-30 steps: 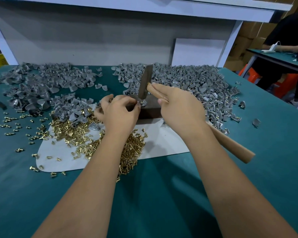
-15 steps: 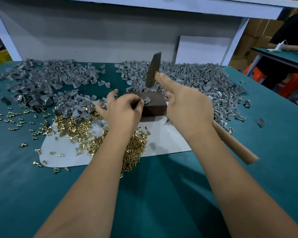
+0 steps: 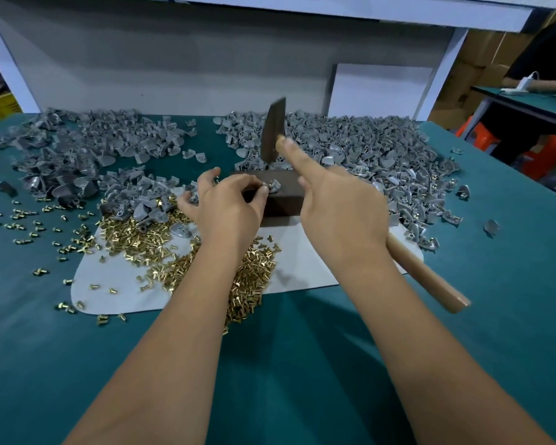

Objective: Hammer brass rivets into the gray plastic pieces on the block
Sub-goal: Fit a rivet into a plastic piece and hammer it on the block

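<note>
Hammer: raised above block, right hand grip wrapped on handle. Left hand grip pinches gray plastic piece on block.

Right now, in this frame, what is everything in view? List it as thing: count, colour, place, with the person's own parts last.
block: one, dark brown, centre of table, on the mat's far edge
gray plastic piece: one, on the block
loose gray pieces: too many to count, heaps far left and far right
brass rivets: too many to count, gold, on the mat and scattered left
mat: one, white, under rivets and block
hammer: one, dark head, wooden handle, raised over the block
table: one, teal
left hand: pinches the piece on the block
right hand: grips the hammer handle, index finger extended along it
</note>
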A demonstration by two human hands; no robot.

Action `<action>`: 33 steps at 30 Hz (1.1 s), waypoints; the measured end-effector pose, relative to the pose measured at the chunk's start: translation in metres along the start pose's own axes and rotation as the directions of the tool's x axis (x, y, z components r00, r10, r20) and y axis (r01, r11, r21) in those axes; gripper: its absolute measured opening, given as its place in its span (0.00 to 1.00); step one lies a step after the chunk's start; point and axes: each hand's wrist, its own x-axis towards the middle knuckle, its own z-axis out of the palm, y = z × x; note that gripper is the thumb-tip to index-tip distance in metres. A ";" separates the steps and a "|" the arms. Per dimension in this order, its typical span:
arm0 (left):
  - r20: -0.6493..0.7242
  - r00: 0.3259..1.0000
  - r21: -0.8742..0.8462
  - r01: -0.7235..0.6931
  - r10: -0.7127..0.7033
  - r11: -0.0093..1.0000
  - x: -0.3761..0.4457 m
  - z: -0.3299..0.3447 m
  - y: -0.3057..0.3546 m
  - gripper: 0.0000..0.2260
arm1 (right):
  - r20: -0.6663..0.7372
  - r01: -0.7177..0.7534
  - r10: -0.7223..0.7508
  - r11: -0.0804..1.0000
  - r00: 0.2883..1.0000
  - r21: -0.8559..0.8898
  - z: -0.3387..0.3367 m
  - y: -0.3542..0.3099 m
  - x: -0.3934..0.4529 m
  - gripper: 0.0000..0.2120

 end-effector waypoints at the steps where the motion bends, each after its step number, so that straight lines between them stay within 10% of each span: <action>1: -0.002 1.000 -0.003 0.008 -0.008 1.000 0.000 0.000 0.000 0.07 | 0.034 0.008 -0.008 1.000 0.999 -0.007 0.003 0.000 -0.001 0.32; 13: 0.223 0.967 -0.277 0.186 -0.125 0.943 0.002 -0.011 0.005 0.08 | -0.025 -0.198 0.199 0.979 0.980 0.049 0.017 0.033 -0.006 0.30; 23: 0.276 0.953 -0.376 0.227 -0.126 0.898 0.001 -0.016 0.007 0.10 | 0.212 -0.362 0.354 0.932 0.911 -0.003 0.037 0.056 -0.007 0.10; 29: 0.262 0.958 -0.371 0.214 -0.119 0.904 0.000 -0.017 0.007 0.09 | 0.117 -0.318 0.323 0.946 0.939 -0.065 0.037 0.050 -0.007 0.14; 33: 0.190 0.978 -0.264 0.133 -0.084 0.955 -0.001 -0.015 0.008 0.04 | 0.018 -0.146 0.146 0.952 0.989 0.268 0.040 0.028 0.001 0.13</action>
